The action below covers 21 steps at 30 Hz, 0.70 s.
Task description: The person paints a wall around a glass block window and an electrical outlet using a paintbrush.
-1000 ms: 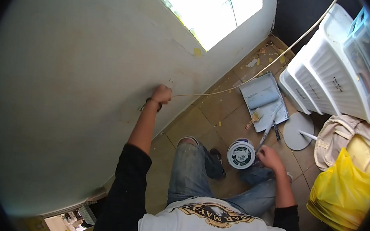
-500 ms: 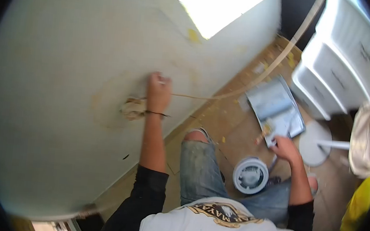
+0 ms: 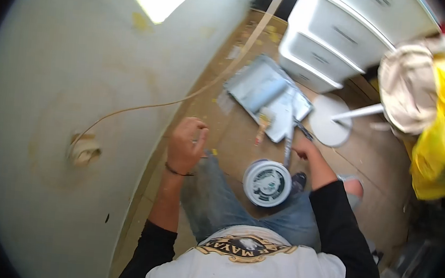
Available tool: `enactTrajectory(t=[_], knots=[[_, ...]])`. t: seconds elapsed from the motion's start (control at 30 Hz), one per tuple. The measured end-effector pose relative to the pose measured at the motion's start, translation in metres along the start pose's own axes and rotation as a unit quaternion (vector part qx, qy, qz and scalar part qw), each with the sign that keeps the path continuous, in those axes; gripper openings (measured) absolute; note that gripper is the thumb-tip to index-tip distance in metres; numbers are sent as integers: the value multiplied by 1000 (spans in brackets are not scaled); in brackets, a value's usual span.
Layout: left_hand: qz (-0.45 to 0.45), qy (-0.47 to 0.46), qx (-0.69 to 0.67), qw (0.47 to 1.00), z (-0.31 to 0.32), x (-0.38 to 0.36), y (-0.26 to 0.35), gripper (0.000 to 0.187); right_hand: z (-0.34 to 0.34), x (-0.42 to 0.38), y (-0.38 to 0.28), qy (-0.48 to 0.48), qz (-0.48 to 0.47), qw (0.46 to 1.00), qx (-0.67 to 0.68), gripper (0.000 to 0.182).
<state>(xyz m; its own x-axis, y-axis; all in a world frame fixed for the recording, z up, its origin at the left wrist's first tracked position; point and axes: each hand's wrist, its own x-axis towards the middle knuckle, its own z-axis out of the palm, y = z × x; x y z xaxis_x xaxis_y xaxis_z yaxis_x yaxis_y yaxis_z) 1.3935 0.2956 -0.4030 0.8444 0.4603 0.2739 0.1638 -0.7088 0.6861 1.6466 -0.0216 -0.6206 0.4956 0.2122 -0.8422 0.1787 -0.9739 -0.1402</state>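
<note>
Roller handle (image 3: 288,145) under right hand (image 3: 303,146), beside paint tub (image 3: 267,183).

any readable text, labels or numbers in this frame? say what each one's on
"MAYA", seen upside down: gold banner print on the person's white shirt; further letters beside it are too blurred to read.
Round label on the paint tub lid: print is there, too blurred to read.
Dark marks on the white drawer fronts: too small to read.
Nothing else carries text.

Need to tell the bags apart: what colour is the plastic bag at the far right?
Bright yellow; the plastic bag shows best in the head view, beside a beige cloth bag.
</note>
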Motion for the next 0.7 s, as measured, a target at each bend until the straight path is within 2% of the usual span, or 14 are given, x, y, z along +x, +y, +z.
enactTrajectory(t=[0.03,0.1,0.13,0.2,0.23,0.3,0.33,0.4,0.43,0.5,0.63,0.7], knots=[[23,18,73,997,-4,-10,-17,21,20,21,9,9,-23,1000,13,40],[-40,31,199,979,-17,-30,-39,50,45,23,5,28,-7,992,122,41],[-55,52,225,971,-26,-34,-45,50,72,67,30,27,-17,991,127,42],[-50,58,300,951,-35,-35,-50,74,79,64,17,77,6,992,103,48],[-58,74,308,947,-39,-28,-46,74,71,46,9,97,24,991,94,53],[10,75,260,963,-50,-9,-22,84,80,59,11,140,59,986,72,60],[12,83,262,961,-56,4,-9,84,80,55,7,145,53,985,72,60],[22,186,275,943,-68,33,8,94,81,39,-2,184,106,977,33,58],[24,189,276,942,-71,46,5,94,79,32,-5,187,103,976,34,58],[-45,281,297,911,-75,71,-1,103,75,25,-5,135,98,986,25,48],[-52,316,275,907,-62,90,-15,103,72,9,-17,156,93,983,24,35],[-58,301,267,914,-59,91,-17,102,69,3,-24,160,80,984,17,36]])
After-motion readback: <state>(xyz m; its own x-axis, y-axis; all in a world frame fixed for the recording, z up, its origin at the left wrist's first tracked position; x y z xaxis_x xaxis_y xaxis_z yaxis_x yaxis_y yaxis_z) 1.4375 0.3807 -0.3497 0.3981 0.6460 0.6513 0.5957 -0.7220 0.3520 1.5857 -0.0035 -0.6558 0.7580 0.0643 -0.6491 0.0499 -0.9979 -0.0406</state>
